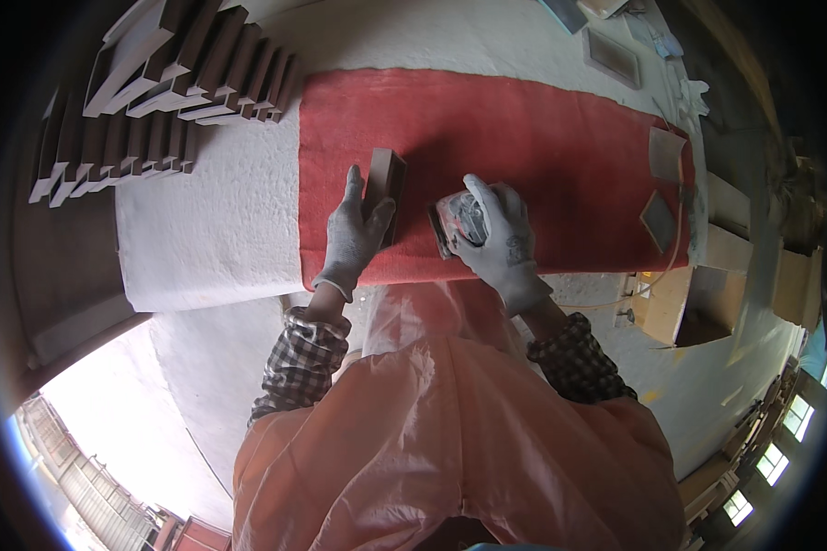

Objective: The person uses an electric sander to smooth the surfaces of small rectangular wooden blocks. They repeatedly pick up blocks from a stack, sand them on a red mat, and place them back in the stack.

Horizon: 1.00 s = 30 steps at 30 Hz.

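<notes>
My left hand (360, 227), in a pale knitted work glove, grips a narrow brown-grey box-like piece (386, 180) standing on a red cloth (558, 151). The thumb lies across the near part of the piece and the forefinger points away along its left side. To the right, my right hand (502, 234), gloved too, is wrapped over a powered hand sander (460, 219). The sander is tilted, with its flat pad turned towards the piece and apart from it. My fingers and palm hide part of the sander's body.
Stacks of similar brown pieces with pale edges (179, 76) stand at upper left. Two sanding sheets or pads (666, 154) (659, 222) lie at the cloth's right end, near a thin hose (677, 241). A cardboard box (713, 303) stands open below right. A grey rectangular block (611, 58) lies at upper right.
</notes>
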Tool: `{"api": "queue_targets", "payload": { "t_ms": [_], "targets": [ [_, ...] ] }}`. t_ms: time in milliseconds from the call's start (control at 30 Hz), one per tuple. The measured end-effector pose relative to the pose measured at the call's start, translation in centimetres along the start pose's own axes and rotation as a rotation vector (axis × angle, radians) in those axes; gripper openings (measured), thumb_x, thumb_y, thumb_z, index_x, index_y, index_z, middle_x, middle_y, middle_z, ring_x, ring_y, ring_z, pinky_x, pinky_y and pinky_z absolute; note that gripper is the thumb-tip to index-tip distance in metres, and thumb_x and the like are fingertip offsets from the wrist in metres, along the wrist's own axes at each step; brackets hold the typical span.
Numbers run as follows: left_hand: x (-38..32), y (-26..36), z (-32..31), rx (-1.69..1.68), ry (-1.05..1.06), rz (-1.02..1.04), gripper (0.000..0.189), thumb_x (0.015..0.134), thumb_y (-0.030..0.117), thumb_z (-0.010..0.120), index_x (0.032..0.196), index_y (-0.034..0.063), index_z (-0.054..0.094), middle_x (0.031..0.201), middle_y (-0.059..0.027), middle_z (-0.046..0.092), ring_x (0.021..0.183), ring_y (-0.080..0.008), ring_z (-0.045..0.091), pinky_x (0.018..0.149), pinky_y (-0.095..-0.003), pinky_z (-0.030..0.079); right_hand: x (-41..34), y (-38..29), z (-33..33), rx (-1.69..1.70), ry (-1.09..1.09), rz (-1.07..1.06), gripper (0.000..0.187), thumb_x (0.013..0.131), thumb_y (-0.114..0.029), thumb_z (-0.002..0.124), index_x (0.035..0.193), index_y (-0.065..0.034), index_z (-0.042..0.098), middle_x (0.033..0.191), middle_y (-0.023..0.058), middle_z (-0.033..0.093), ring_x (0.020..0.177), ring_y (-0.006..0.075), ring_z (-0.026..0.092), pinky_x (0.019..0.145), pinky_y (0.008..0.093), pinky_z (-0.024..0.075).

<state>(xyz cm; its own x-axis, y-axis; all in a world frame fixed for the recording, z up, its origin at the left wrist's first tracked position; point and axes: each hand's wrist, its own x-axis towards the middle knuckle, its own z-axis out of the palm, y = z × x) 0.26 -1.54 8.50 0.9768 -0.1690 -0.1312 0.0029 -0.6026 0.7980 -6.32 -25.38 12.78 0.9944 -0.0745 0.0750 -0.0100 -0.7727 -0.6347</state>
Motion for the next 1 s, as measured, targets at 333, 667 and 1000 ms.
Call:
{"api": "queue_targets", "payload": {
  "t_ms": [333,667,1000],
  "targets": [
    [0.0,-1.7,1.0,-0.697,-0.344,-0.073,0.052,0.109,0.039,0.055,0.150,0.0083,0.046,0.080,0.0075,0.049,0.061,-0.0031,0.041,0.054,-0.0227,0.037,6.8,-3.9,6.4,-0.196,-0.062,0.115,0.082,0.076,-0.022,0.083,0.149,-0.0241,0.046,0.136,0.0174,0.049,0.126,0.0449,0.051,0.087,0.0537,0.0592],
    [-0.2,-4.0,1.9,-0.845,-0.307,-0.180,0.053,0.112,0.036,0.050,0.153,0.0022,0.042,0.121,-0.0007,0.061,0.107,-0.0081,0.058,0.092,-0.0241,0.049,2.1,-4.3,4.9,-0.119,-0.322,-0.118,0.088,0.075,-0.020,0.083,0.151,-0.0177,0.038,0.133,0.0152,0.049,0.123,0.0403,0.054,0.089,0.0566,0.0559],
    [-4.4,-6.5,2.5,-0.762,-0.052,0.156,0.107,0.096,0.048,0.069,0.167,0.0041,0.002,0.172,-0.0173,0.015,0.157,-0.0305,0.024,0.124,-0.0440,0.026,3.0,-2.8,4.3,-0.177,0.021,0.088,0.098,0.073,-0.018,0.086,0.157,-0.0174,0.036,0.146,0.0213,0.046,0.125,0.0461,0.051,0.096,0.0521,0.0552]
  ]
}}
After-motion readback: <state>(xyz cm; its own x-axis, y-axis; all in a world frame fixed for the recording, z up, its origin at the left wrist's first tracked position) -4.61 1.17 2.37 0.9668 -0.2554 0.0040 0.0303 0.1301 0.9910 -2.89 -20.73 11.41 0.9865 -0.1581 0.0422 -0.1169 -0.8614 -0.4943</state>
